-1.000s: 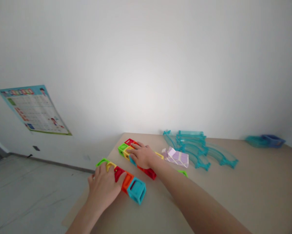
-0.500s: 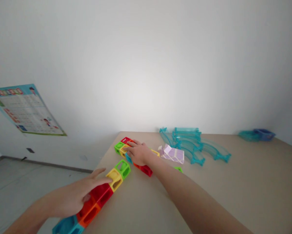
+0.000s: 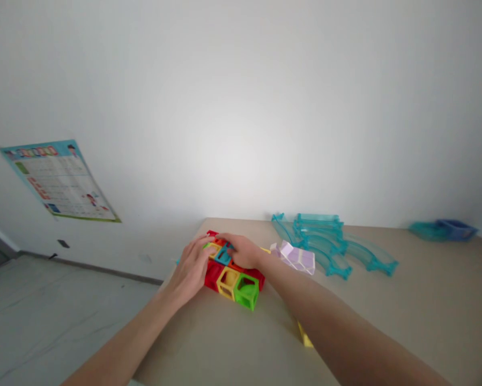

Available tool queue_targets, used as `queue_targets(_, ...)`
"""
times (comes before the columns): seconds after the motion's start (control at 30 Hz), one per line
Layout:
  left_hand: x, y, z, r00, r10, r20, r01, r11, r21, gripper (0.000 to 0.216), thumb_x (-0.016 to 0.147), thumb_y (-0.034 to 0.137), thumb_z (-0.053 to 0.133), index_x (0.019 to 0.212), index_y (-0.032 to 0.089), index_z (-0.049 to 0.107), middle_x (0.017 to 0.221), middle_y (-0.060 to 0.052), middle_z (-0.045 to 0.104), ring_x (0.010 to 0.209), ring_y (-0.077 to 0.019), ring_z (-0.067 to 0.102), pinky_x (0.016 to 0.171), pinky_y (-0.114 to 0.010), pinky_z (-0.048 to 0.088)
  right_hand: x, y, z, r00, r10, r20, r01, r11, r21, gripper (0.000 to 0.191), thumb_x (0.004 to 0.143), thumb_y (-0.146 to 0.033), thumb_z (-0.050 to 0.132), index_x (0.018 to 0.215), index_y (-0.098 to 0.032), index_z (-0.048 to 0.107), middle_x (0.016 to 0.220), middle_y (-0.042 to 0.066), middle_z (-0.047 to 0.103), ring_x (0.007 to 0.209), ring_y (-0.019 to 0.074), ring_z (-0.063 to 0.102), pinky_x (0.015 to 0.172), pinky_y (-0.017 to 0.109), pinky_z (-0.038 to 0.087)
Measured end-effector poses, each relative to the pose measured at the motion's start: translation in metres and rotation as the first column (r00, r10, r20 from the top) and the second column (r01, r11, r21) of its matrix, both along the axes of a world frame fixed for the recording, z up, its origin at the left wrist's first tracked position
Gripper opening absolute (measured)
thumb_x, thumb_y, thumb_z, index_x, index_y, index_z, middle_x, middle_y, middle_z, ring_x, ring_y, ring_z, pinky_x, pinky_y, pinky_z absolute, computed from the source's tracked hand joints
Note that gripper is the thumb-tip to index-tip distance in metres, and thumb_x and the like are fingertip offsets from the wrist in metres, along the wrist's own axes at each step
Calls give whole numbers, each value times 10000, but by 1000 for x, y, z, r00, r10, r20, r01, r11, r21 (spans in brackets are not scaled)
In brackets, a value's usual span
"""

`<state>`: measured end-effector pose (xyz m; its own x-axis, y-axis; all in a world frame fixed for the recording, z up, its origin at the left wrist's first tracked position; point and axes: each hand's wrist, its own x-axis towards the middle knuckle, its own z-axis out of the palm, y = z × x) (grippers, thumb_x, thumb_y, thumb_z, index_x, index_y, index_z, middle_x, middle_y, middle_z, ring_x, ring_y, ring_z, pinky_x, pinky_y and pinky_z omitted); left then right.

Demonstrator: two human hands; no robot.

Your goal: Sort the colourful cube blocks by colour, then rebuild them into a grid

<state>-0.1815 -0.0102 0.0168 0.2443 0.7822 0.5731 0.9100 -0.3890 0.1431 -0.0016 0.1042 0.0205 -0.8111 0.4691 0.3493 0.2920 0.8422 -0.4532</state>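
Observation:
Hollow plastic cube blocks in bright colours lie at the left side of the table. My left hand (image 3: 192,269) is wrapped over the near row of blocks (image 3: 228,282), with its red, yellow and green cubes showing at the right end. That row lies against a cluster of blocks (image 3: 223,254) behind it, where red, yellow and blue pieces show. My right hand (image 3: 243,251) grips the top of this cluster with bent fingers. Part of both groups is hidden under my hands, so I cannot tell whether they are joined.
Right of my hands lie a lilac patterned piece (image 3: 297,258) and several clear teal track pieces (image 3: 325,244). A blue basket (image 3: 457,229) stands at the far right by the wall. A yellow piece (image 3: 305,335) shows under my right forearm. The table edge runs along the left.
My left hand has carried the near row up and to the right, turning it alongside the cluster. My right hand stays on the cluster. The view has shifted slightly left.

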Motion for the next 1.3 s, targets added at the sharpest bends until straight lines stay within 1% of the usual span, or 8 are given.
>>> queue_targets(0.1, 1, 16, -18, 988, 104, 112, -116, 988, 102, 348, 877, 70, 380, 1173, 155, 542, 1308, -141, 558, 1292, -223, 474, 1101, -416, 396, 0, 6, -5, 998, 10, -56, -11, 1000, -18, 635, 760, -51, 464, 1390, -125, 437, 1391, 116, 542, 1269, 215, 511, 1083, 357, 382)
queue_targets(0.33, 6, 14, -29, 996, 85, -27, -83, 994, 72, 311, 921, 156, 398, 1173, 211, 573, 1281, -61, 632, 1211, -219, 559, 1070, -404, 419, 7, -15, 14, 996, 61, -64, -59, 998, 32, 551, 743, -21, 506, 1284, -122, 536, 1364, 129, 554, 1262, 213, 509, 1084, 340, 376)
queue_targets(0.5, 10, 15, -31, 987, 160, -2, -159, 982, 105, 350, 831, 103, 419, 1125, 187, 589, 1248, -65, 655, 1181, -236, 574, 1045, -397, 428, 97, -71, 31, 981, -159, 110, 142, 979, 149, 333, 858, -116, 485, 1150, -203, 620, 1128, 90, 666, 1053, 232, 621, 940, 393, 475)
queue_targets(0.6, 11, 16, -32, 986, 167, 9, -167, 980, 107, 380, 786, 92, 424, 1114, 186, 591, 1248, -64, 655, 1177, -239, 575, 1047, -389, 418, 167, -98, 13, 933, -355, 58, 335, 917, 216, 338, 918, -310, 518, 1242, -226, 565, 1272, 94, 601, 1178, 258, 550, 1008, 422, 430)
queue_targets(0.7, 13, 16, -33, 985, 174, -13, -172, 980, 99, 399, 761, 102, 434, 1120, 173, 593, 1263, -80, 647, 1190, -260, 561, 1058, -410, 396, 204, -115, -16, 873, -487, 4, 478, 859, 184, 410, 945, -383, 475, 1316, -209, 497, 1328, 122, 561, 1215, 275, 524, 1000, 432, 434)
queue_targets(0.9, 19, 9, -34, 967, 256, -21, -253, 963, 94, 406, 756, 106, 412, 1108, 165, 606, 1223, -95, 664, 1128, -288, 583, 1003, -441, 408, 166, -113, -32, 870, -492, -30, 492, 871, -19, 283, 966, -396, 412, 1017, -184, 592, 998, 98, 644, 962, 241, 589, 886, 397, 469)
queue_targets(1.13, 10, -31, -40, 957, 288, -43, -281, 952, 120, 423, 748, 122, 420, 1136, 162, 585, 1243, -90, 654, 1091, -306, 573, 970, -459, 410, 131, -92, -36, 802, -596, -40, 596, 803, -21, 344, 974, -387, 381, 1162, -157, 554, 1022, 119, 654, 974, 256, 593, 857, 389, 445)
queue_targets(1.3, 13, -27, -35, 967, 255, -23, -252, 962, 102, 400, 744, 121, 422, 1110, 169, 578, 1254, -99, 643, 1093, -295, 574, 981, -454, 411, 120, -90, -36, 764, -645, -10, 644, 764, -39, 364, 963, -430, 388, 1105, -142, 558, 999, 133, 658, 941, 268, 603, 794, 368, 441)
